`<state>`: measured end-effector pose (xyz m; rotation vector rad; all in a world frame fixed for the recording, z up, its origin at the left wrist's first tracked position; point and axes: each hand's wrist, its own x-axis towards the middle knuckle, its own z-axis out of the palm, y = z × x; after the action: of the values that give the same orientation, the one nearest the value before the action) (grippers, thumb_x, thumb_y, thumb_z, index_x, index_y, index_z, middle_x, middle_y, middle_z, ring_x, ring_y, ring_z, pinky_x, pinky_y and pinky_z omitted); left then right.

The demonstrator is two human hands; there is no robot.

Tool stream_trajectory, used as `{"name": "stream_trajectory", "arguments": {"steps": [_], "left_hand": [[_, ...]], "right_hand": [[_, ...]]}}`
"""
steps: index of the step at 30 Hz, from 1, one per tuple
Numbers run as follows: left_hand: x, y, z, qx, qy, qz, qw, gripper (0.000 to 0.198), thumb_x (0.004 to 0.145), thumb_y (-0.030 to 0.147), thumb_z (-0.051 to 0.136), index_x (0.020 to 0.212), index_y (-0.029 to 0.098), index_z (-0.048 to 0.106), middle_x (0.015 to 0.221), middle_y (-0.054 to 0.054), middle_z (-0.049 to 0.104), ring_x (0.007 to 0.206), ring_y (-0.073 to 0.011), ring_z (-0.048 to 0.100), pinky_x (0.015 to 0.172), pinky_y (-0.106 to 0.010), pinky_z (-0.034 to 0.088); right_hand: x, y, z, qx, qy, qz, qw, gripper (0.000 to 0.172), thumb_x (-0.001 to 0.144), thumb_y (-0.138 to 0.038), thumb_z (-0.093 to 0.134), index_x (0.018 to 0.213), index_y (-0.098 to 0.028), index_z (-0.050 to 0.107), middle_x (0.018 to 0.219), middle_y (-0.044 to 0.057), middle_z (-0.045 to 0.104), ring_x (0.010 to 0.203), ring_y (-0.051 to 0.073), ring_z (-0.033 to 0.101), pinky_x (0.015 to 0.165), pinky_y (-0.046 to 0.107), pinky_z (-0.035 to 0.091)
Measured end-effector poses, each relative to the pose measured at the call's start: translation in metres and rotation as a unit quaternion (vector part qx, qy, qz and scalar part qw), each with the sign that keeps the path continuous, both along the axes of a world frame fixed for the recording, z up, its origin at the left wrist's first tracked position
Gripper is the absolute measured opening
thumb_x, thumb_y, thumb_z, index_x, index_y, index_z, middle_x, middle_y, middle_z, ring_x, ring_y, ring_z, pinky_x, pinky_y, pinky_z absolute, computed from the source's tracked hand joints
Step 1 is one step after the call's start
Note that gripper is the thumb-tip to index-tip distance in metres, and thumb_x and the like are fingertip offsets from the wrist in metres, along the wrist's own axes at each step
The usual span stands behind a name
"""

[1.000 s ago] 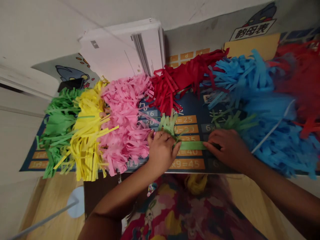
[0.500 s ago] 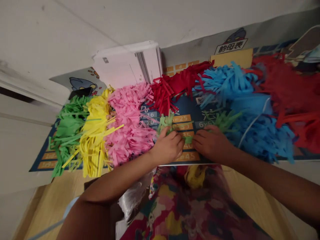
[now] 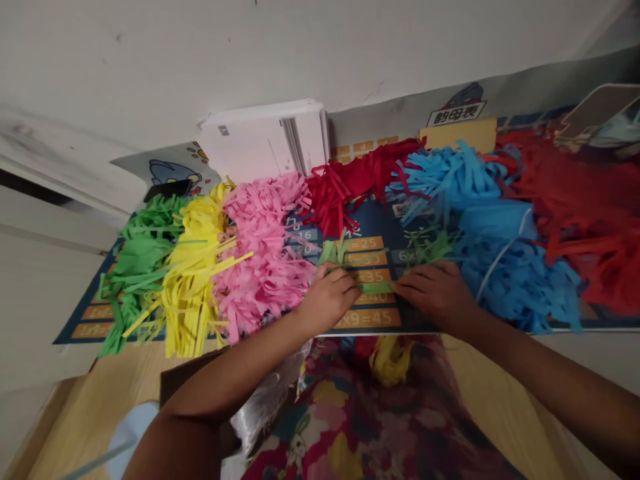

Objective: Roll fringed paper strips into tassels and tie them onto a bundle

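My left hand (image 3: 330, 297) is closed on one end of a light green fringed paper tassel (image 3: 376, 287), whose narrow middle stretches across the gap between my hands. The other end is gripped by my right hand (image 3: 436, 292). Cut fringes stick out beyond the fingers of both hands; my fingertips hide where the paper is pinched. Just left of my left hand is a pile of pink fringed paper (image 3: 265, 267). Blue fringed paper (image 3: 520, 287) with a white cord lies close to the right of my right hand.
Yellow (image 3: 195, 273) and green fringed bundles (image 3: 145, 257) lie at the left. Dark red fringes (image 3: 335, 193) lie behind my hands, and a large red pile (image 3: 590, 200) is at the right. A white box (image 3: 260, 140) stands against the wall on the printed blue mat (image 3: 320, 323).
My hands have moved slightly apart, and more of the green strip now shows flat between them. The view has tilted a little. The other bundles stay in place.
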<state>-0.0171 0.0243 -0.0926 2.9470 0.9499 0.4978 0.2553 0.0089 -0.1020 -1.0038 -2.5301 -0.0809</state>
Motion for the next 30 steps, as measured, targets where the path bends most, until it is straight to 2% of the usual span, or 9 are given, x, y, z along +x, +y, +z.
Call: {"name": "stream_trajectory", "arguments": {"steps": [1, 5, 8, 14, 21, 26, 28, 30], "left_hand": [[-0.003, 0.0, -0.001, -0.02, -0.019, 0.006, 1.0, 0.021, 0.101, 0.026, 0.052, 0.094, 0.02, 0.071, 0.086, -0.003, 0.071, 0.091, -0.0184, 0.059, 0.095, -0.038, 0.035], [-0.009, 0.002, -0.003, -0.101, -0.095, 0.05, 0.989, 0.023, 0.099, 0.035, 0.058, 0.087, 0.022, 0.072, 0.085, -0.002, 0.072, 0.088, -0.0179, 0.061, 0.092, -0.038, 0.038], [-0.009, 0.002, -0.003, -0.142, -0.11, 0.097, 0.979, 0.024, 0.098, 0.037, 0.059, 0.086, 0.021, 0.072, 0.085, -0.003, 0.072, 0.087, -0.0189, 0.061, 0.088, -0.038, 0.04], [-0.003, 0.003, -0.002, -0.13, -0.073, 0.144, 0.978, 0.023, 0.097, 0.035, 0.058, 0.084, 0.02, 0.069, 0.083, -0.005, 0.07, 0.087, -0.0233, 0.057, 0.08, -0.04, 0.038], [0.0, 0.007, 0.001, -0.146, -0.058, 0.145, 0.977, 0.023, 0.096, 0.033, 0.056, 0.08, 0.021, 0.066, 0.079, -0.004, 0.067, 0.084, -0.0228, 0.056, 0.079, -0.041, 0.036], [-0.001, 0.009, -0.001, -0.147, -0.053, 0.144, 0.977, 0.021, 0.095, 0.034, 0.06, 0.08, 0.02, 0.065, 0.081, -0.004, 0.068, 0.085, -0.0229, 0.056, 0.078, -0.04, 0.035], [-0.002, 0.008, 0.0, -0.12, -0.049, 0.131, 0.983, 0.015, 0.096, 0.031, 0.06, 0.091, 0.021, 0.069, 0.089, -0.004, 0.07, 0.09, -0.0229, 0.057, 0.081, -0.041, 0.035], [-0.002, 0.005, 0.004, -0.072, -0.025, 0.081, 0.994, 0.016, 0.099, 0.027, 0.055, 0.103, 0.025, 0.07, 0.099, -0.004, 0.072, 0.097, -0.0223, 0.057, 0.087, -0.043, 0.034]], "right_hand": [[0.006, 0.001, -0.002, -0.015, 0.014, -0.001, 1.0, 0.023, 0.099, -0.017, 0.052, 0.103, -0.024, 0.073, 0.101, 0.003, 0.076, 0.097, 0.022, 0.059, 0.085, 0.042, 0.03], [0.017, 0.009, -0.005, -0.096, 0.066, -0.031, 0.993, 0.025, 0.099, -0.029, 0.056, 0.084, -0.026, 0.076, 0.094, 0.003, 0.075, 0.09, 0.021, 0.061, 0.078, 0.039, 0.033], [0.015, 0.014, -0.005, -0.15, 0.07, -0.063, 0.984, 0.027, 0.099, -0.034, 0.055, 0.084, -0.024, 0.075, 0.093, 0.005, 0.074, 0.089, 0.022, 0.062, 0.076, 0.038, 0.034], [0.01, 0.016, -0.002, -0.185, 0.084, -0.094, 0.975, 0.022, 0.094, -0.032, 0.058, 0.079, -0.022, 0.07, 0.089, 0.004, 0.072, 0.085, 0.023, 0.063, 0.074, 0.038, 0.036], [0.004, 0.023, 0.0, -0.219, 0.071, -0.13, 0.964, 0.017, 0.089, -0.029, 0.062, 0.073, -0.022, 0.066, 0.085, 0.002, 0.07, 0.083, 0.022, 0.062, 0.073, 0.037, 0.035], [0.001, 0.025, 0.006, -0.207, -0.003, -0.129, 0.97, 0.017, 0.087, -0.027, 0.063, 0.071, -0.021, 0.061, 0.08, 0.003, 0.067, 0.08, 0.023, 0.059, 0.07, 0.037, 0.031], [-0.003, 0.022, 0.013, -0.162, -0.027, -0.117, 0.98, 0.01, 0.088, -0.023, 0.062, 0.079, -0.021, 0.065, 0.088, 0.005, 0.07, 0.084, 0.024, 0.059, 0.071, 0.038, 0.03], [-0.009, 0.018, 0.02, -0.102, -0.043, -0.085, 0.99, 0.011, 0.09, -0.017, 0.059, 0.091, -0.022, 0.069, 0.099, 0.005, 0.073, 0.093, 0.025, 0.059, 0.077, 0.041, 0.03]]}}
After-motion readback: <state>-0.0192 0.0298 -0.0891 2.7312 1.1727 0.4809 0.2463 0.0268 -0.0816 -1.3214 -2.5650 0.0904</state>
